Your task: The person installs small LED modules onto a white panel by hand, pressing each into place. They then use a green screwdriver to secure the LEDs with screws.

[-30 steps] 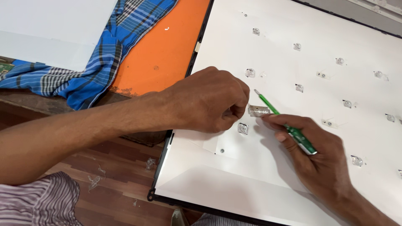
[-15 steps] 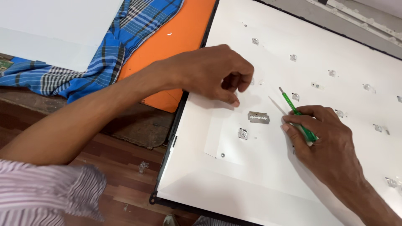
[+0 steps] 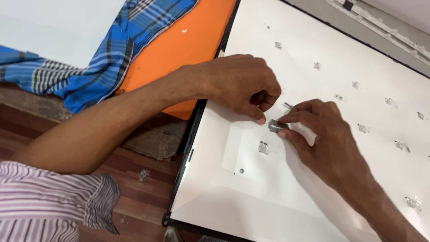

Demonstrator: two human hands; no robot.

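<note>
Fingers of both hands pinch small metal piece on white panel.

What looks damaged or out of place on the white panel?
On the white panel, a rectangular flap of the sheet lies cut and slightly raised beside a small lens. Both hands, left hand and right hand, pinch a small grey piece there.

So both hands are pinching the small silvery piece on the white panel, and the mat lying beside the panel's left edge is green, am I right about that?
Not quite: the mat is orange, not green, as the head view shows. The rest holds: the left hand and right hand meet at the small silvery piece on the white panel, and the mat lies beside the panel's left edge.
</note>
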